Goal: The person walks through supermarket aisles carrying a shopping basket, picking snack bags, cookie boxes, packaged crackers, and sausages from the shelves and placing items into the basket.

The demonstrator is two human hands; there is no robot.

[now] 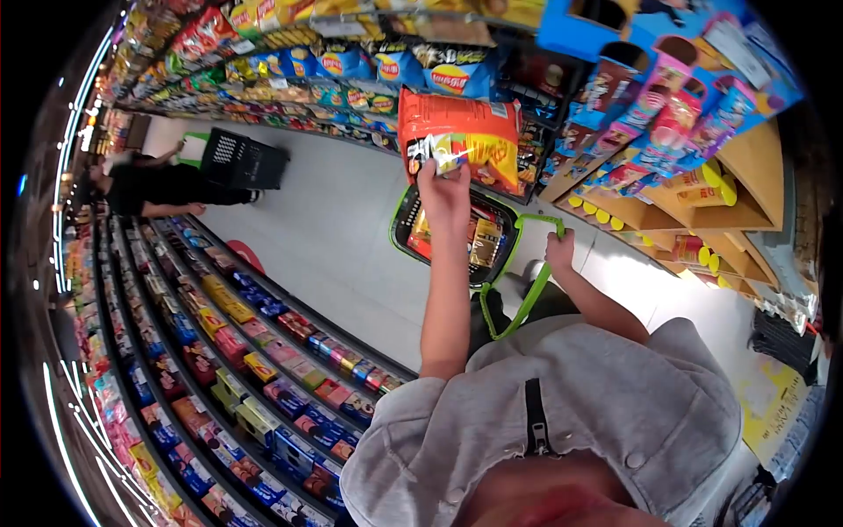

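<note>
A shopper in a gray zip-front top [580, 378] is holding up a red-orange snack bag [461, 121] in an aisle, the left hand [446, 189] keeping a narrow grip on its lower edge. The bag is hanging above the far side of a black, green-rimmed basket [394, 230], in front of shelves of chip bags [342, 66]. The right hand [560, 249] is closing its grip around the basket's green handle [530, 303], while colorful packages [485, 241] are lying inside. Boxed goods [263, 364] are lining the shelves at lower left, and a wooden rack [753, 180] is standing at right. Farther down the aisle, another person in dark clothing [149, 189] is appearing beside a black cart-like basket [248, 162].
</note>
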